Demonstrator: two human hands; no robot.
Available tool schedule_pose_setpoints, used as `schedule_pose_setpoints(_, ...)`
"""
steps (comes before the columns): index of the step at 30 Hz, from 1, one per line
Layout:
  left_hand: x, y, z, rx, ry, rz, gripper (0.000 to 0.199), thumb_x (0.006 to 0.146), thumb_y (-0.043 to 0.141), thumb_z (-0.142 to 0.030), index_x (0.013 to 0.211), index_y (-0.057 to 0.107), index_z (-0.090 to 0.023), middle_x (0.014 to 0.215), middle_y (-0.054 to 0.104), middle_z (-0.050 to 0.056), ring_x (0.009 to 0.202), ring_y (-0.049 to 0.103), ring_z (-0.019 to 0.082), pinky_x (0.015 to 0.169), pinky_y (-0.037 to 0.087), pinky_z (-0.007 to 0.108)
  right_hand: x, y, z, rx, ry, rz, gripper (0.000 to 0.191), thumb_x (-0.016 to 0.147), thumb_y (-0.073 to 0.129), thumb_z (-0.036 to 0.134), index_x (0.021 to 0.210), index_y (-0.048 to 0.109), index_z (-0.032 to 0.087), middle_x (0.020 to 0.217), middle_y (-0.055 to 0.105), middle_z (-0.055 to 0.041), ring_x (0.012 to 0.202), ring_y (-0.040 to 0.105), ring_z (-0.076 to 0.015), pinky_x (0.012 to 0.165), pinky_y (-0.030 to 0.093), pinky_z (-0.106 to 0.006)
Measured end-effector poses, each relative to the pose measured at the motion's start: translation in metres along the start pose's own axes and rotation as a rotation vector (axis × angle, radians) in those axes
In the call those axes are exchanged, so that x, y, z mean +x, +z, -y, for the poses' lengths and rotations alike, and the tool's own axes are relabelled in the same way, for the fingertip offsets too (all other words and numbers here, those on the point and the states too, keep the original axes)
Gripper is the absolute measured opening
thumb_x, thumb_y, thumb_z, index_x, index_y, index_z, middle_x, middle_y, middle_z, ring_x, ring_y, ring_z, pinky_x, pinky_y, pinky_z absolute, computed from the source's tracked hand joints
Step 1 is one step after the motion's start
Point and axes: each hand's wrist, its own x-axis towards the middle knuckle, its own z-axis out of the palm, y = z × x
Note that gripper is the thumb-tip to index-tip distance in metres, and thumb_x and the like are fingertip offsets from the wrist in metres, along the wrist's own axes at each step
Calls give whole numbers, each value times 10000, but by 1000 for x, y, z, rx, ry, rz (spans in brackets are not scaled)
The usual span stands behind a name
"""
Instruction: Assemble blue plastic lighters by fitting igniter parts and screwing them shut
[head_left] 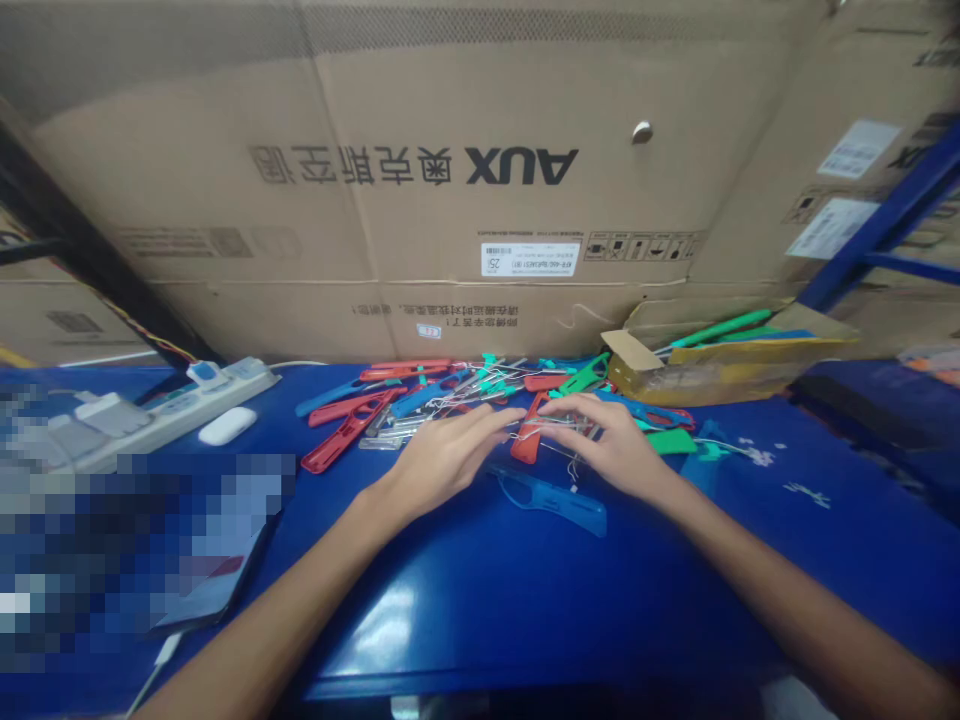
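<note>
Between my hands stands a red lighter casing [528, 442], with thin white wires crossing it. My left hand [442, 455] is closed at its left edge, fingers stretched together and tips against it. From the right, my right hand [611, 445] curls its thumb and fingers toward the same casing and wires; what exactly lies between the fingertips is partly hidden. A see-through blue lighter casing [562, 502] lies flat in front of my hands. Behind them spreads a pile of red, blue and green casings, including a red casing [349, 435], with metal tubes [394, 432] and green-tipped parts [491, 380].
An open cardboard box [705, 375] holding green and blue pieces stands at the back right. On the left are a power strip [217, 390], a white earphone case [227, 426] and a blurred tablet-like device [247, 550]. A large carton [420, 250] walls the blue table's back.
</note>
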Motion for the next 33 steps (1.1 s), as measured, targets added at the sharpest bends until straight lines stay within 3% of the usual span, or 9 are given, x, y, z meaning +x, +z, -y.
schedule_pose_setpoints(3,1,0,-4,11,-2,-27,347,1065,426,-249,1407,481,-228,1227,705,79,909,721,182,719,592,309,-1,1,5,44,-8,29,179,943,664,370,1060,713,243,1039,757,-17,968,681,-199,892,500,-345)
schedule_pose_setpoints(7,1,0,-6,12,-15,25,316,1070,407,-256,1373,497,-253,1152,716,48,825,719,171,661,571,292,-1,2,8,67,-21,51,191,928,683,385,1055,713,245,1000,753,-13,925,682,-195,861,500,-342)
schedule_pose_setpoints(14,2,0,-10,-52,-30,70,286,1074,420,-286,1345,499,-239,1158,723,38,920,728,169,715,565,274,-2,6,8,31,-63,-14,151,951,656,362,1005,711,232,966,729,-32,948,647,-206,883,481,-377)
schedule_pose_setpoints(25,0,5,-10,-22,0,110,276,1069,415,-242,1325,519,-258,1068,713,20,837,717,160,629,531,257,-3,11,8,-6,-120,-24,73,927,697,292,941,715,223,888,738,-10,866,647,-188,849,463,-371)
schedule_pose_setpoints(33,0,4,-11,-92,0,93,291,1060,438,-221,1339,504,-265,1098,724,18,854,717,154,673,551,259,-3,13,9,50,-119,-38,73,920,704,289,936,723,221,874,734,-15,838,646,-187,814,475,-360)
